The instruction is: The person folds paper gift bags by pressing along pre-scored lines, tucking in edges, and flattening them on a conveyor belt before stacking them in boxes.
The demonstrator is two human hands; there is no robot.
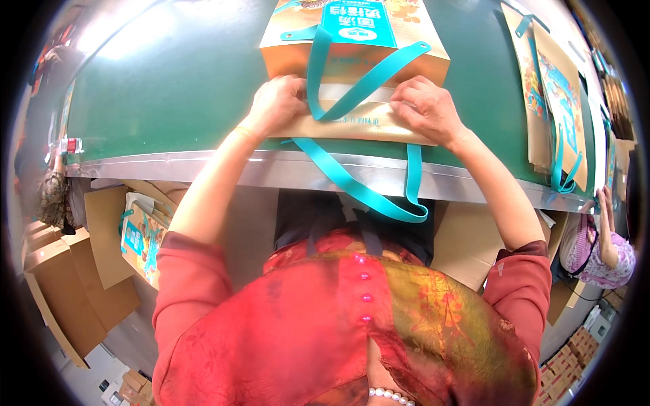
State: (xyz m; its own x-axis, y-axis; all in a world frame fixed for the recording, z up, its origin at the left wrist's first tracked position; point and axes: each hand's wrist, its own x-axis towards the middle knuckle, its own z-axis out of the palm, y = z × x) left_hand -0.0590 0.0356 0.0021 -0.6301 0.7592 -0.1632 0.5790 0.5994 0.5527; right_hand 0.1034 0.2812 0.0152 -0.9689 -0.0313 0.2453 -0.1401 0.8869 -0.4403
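A gold paper bag (pixel 284 57) with a turquoise printed panel and turquoise ribbon handles (pixel 365 81) lies on the green tabletop (pixel 169 88), its near gold flap (pixel 352 128) reaching the table's front edge. My left hand (pixel 276 105) is closed on the left part of this flap, fingers curled at the pale strip above it. My right hand (pixel 426 111) grips the right part in the same way, thumb and fingers pressed on the paper. One ribbon loop crosses the bag between my hands; another (pixel 359 189) hangs down over the metal edge in front of me.
Flat gold bags (pixel 562 101) are stacked at the table's right. An open carton with bags (pixel 141 243) sits below the left side, more cardboard (pixel 457 243) below the right. A co-worker (pixel 606 260) in a patterned top is at the far right, another's sleeve (pixel 54 196) at the far left.
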